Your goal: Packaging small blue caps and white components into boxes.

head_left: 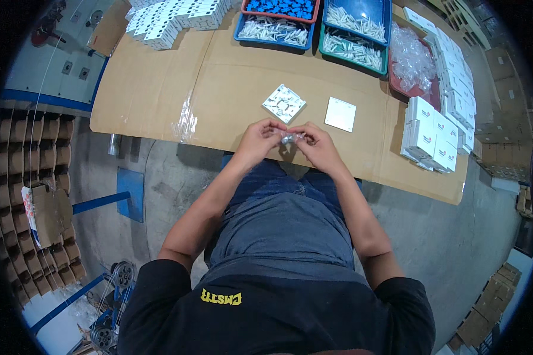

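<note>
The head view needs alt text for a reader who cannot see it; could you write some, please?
Both hands, left hand and right hand, pinch a small clear packet over a cardboard-covered table. Beyond lie a white square frame and white plate.

Small clear plastic bag (289,138) pinched between both hands at the table's near edge.

Tiny, crinkled and glossy, with something small and pale inside, too small to tell apart. Held just above the cardboard-covered tabletop, gripped at its left end by the fingertips of the left hand (258,141) and at its right end by those of the right hand (317,142). Stretched roughly level between the two grips, thumbs on top. Positioned just in front of the square white switch back-plate (284,103) lying face-down, apart from it.
</note>
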Demonstrator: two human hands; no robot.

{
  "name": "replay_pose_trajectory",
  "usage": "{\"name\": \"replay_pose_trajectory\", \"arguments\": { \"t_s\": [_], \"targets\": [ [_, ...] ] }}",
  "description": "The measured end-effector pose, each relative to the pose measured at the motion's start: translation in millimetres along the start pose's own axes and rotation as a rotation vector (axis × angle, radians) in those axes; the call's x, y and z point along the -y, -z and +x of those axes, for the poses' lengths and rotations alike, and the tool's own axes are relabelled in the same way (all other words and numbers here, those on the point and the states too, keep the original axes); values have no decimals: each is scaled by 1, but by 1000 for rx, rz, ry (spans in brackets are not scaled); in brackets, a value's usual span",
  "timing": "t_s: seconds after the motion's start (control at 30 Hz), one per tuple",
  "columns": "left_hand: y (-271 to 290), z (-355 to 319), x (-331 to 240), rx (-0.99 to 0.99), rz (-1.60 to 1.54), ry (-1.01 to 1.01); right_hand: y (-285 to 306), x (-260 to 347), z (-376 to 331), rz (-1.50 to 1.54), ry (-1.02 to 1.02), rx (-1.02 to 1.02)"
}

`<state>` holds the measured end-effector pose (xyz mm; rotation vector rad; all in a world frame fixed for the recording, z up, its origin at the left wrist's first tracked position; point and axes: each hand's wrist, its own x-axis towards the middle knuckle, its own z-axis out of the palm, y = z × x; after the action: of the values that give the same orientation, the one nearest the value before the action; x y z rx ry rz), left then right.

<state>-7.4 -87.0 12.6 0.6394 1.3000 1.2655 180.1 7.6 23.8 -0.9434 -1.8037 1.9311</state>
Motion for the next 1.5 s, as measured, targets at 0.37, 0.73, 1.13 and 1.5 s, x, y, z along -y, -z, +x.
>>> {"name": "replay_pose_trajectory", "arguments": {
  "t_s": [0.37,0.73,1.13,1.5],
  "targets": [
    [14,54,-35,-90,449,-307,-3,3,56,-348,389,-369],
    [21,64,-27,-162,1069,-710,-11,-20,65,-752,515,-485],
    [34,64,-31,49,1087,-760,-9,-15,53,-866,374,-415],
    [18,70,-39,-31,1252,-599,-1,2,62,-801,213,-447]
  ]
}}
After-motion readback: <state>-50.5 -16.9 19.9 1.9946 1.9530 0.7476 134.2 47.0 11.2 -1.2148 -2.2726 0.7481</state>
